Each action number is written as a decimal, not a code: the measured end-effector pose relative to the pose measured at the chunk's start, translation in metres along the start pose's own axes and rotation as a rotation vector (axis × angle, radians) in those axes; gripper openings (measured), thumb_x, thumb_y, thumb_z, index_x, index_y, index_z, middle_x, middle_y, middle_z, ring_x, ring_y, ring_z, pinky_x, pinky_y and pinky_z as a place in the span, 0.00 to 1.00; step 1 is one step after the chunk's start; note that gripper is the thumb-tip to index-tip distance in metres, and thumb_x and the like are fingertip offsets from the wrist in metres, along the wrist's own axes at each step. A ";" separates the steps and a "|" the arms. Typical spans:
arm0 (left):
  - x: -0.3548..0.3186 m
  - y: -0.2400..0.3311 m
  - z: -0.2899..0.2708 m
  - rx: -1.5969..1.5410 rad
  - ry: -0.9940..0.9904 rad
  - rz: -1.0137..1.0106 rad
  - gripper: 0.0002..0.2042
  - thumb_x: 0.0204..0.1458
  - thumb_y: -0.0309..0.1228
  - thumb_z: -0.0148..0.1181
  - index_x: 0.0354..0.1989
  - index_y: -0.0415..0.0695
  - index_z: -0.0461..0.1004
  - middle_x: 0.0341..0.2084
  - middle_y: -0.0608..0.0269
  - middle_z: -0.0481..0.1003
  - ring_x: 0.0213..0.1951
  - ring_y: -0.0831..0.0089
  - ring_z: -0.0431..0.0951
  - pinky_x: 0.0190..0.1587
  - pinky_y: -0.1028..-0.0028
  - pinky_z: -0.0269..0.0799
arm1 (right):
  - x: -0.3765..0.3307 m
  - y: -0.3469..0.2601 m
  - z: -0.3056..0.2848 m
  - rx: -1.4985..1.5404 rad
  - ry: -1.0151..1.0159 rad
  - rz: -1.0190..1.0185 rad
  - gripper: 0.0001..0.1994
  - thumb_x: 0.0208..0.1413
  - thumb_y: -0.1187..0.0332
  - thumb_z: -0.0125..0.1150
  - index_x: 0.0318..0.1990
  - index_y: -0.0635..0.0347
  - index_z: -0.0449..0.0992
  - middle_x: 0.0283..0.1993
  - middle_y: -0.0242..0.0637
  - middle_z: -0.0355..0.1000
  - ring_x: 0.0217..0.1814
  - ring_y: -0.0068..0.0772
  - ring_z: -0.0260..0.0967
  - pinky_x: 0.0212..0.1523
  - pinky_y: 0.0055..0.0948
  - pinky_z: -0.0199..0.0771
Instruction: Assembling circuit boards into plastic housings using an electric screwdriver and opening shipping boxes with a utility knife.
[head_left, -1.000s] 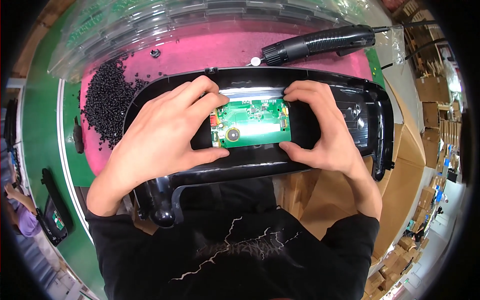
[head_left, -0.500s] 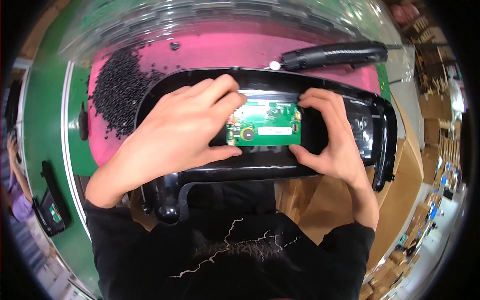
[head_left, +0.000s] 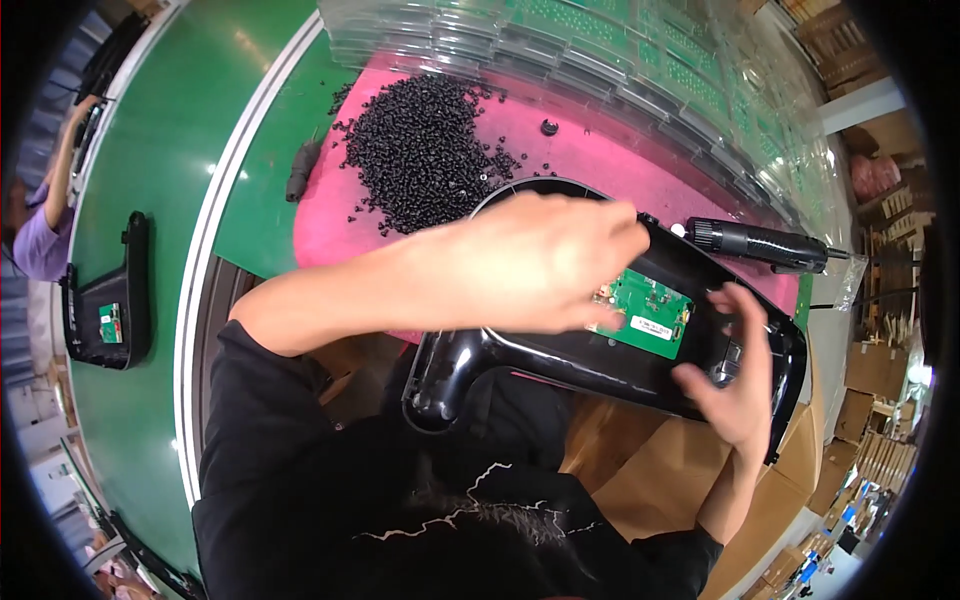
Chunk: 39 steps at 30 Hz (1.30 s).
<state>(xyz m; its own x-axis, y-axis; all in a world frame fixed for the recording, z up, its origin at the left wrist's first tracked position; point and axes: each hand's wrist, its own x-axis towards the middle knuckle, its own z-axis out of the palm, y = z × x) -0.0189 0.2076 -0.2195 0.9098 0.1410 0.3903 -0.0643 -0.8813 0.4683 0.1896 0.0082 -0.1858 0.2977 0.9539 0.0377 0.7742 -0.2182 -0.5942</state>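
Note:
A green circuit board (head_left: pixel 655 312) lies inside a long black plastic housing (head_left: pixel 560 355), whose rounded stub points toward me at the left. My left hand (head_left: pixel 540 262), somewhat smeared by motion, hangs over the housing's left part. Its thumb is by the board's left edge, apart from the curled fingers, and it covers that end of the board. To the right of the board, my right hand (head_left: pixel 738 372) has thumb and fingers spread, with nothing between them. Behind the housing lies a black electric screwdriver (head_left: pixel 765 245).
A heap of small black screws (head_left: pixel 415 150) covers the left of the pink mat (head_left: pixel 325 220). Clear plastic trays (head_left: pixel 600 50) stand along the back. Left, another black housing (head_left: pixel 110 320) with a board rests on a green surface, near a person's purple sleeve (head_left: pixel 45 240). Cardboard (head_left: pixel 690 460) is below right.
Both hands have come off the board's edges. The view has swung left, so housing and board appear farther right and tilted. The board remains in the housing.

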 end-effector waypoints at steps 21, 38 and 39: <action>0.005 -0.083 -0.038 0.163 0.011 -0.332 0.07 0.40 0.18 0.63 0.30 0.35 0.77 0.25 0.51 0.76 0.34 0.54 0.76 0.40 0.64 0.72 | 0.113 0.009 -0.009 1.276 0.288 -0.057 0.18 0.58 0.65 0.60 0.51 0.64 0.64 0.39 0.39 0.70 0.48 0.36 0.70 0.53 0.41 0.71; 0.034 -0.039 -0.029 -1.045 0.021 -0.336 0.05 0.47 0.19 0.63 0.34 0.35 0.80 0.29 0.60 0.79 0.30 0.78 0.78 0.37 0.79 0.75 | 0.077 -0.050 -0.001 1.713 0.122 -0.500 0.12 0.49 0.63 0.66 0.36 0.49 0.68 0.26 0.20 0.63 0.35 0.18 0.60 0.50 0.31 0.49; 0.036 -0.039 -0.028 -1.047 0.018 -0.339 0.05 0.47 0.19 0.63 0.34 0.35 0.80 0.29 0.60 0.79 0.30 0.78 0.78 0.37 0.79 0.75 | 0.074 -0.051 -0.003 1.691 0.111 -0.518 0.13 0.47 0.64 0.67 0.36 0.48 0.67 0.27 0.18 0.65 0.35 0.17 0.61 0.51 0.32 0.50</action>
<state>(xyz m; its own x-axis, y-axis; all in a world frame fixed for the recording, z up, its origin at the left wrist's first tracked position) 0.0049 0.2595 -0.2019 0.9403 0.3175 0.1223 -0.1362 0.0218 0.9904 0.1739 0.0893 -0.1498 0.3206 0.8170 0.4794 -0.5545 0.5722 -0.6043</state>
